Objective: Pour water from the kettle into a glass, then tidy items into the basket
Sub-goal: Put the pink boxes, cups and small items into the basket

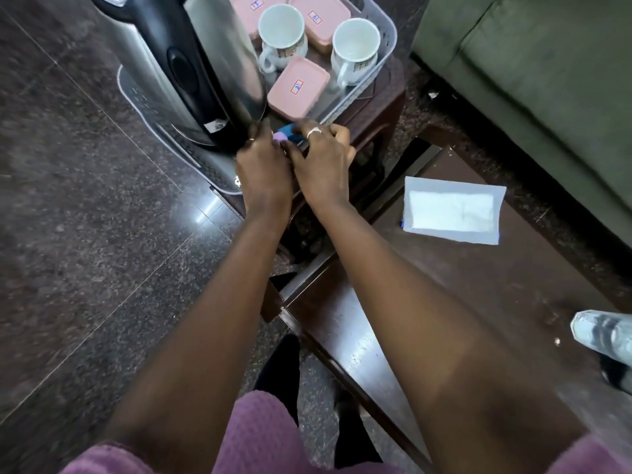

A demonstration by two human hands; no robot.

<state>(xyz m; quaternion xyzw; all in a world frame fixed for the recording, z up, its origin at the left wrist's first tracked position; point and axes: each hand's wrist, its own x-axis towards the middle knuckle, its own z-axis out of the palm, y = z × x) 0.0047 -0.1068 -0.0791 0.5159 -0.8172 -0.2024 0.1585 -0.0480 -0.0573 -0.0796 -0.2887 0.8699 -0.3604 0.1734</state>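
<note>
A steel and black kettle (178,70) stands in the clear plastic basket (383,46) on a small dark stool. Behind it in the basket are two white mugs (282,32) and three pink lidded boxes (297,87). My left hand (263,165) and my right hand (323,159) meet at the basket's near edge, fingers closed around small purple and blue items (285,135), mostly hidden by the fingers. A glass (605,336) shows at the right edge on the dark table.
A white folded cloth or packet (451,210) lies on the dark wooden table (496,302). A green sofa (547,80) fills the upper right. Dark granite floor (85,217) lies to the left. My feet are below.
</note>
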